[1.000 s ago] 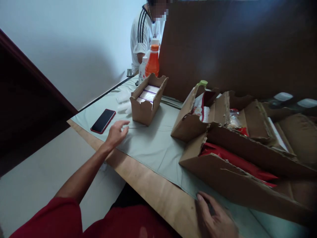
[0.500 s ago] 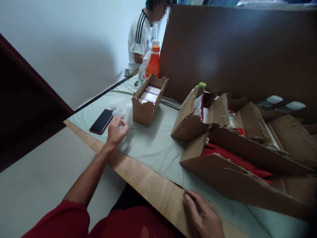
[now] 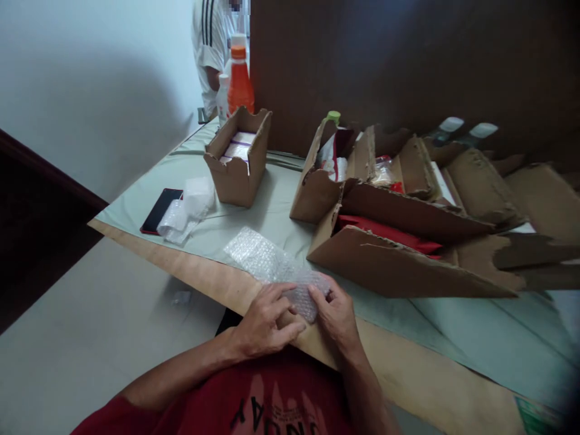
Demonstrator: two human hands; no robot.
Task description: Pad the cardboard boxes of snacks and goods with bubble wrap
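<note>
A clear sheet of bubble wrap point(image 3: 254, 251) lies at the table's front edge, its nearer end between my two hands. My right hand point(image 3: 338, 311) pinches the right side of that end, thumb on top. On the left side, my left hand point(image 3: 272, 320) has its fingers bent round the near edge, with the index finger across the sheet. Whether anything lies under the plastic cannot be made out. More bubble wrap point(image 3: 185, 211), crumpled, rests partly over a dark phone point(image 3: 159, 208) at the left.
A cardboard box point(image 3: 235, 181) with white packets stands behind. To the right are cardboard bins point(image 3: 408, 278), one holding red packages point(image 3: 389, 232). An orange bottle point(image 3: 240, 87) and other bottles stand at the back, near a person in a white shirt point(image 3: 211, 48). A brown panel point(image 3: 385, 66) closes off the rear.
My left hand has come right from beside the phone, and a bubble wrap sheet now lies before me. My right hand has left the table edge and grips it. The view has shifted right.
</note>
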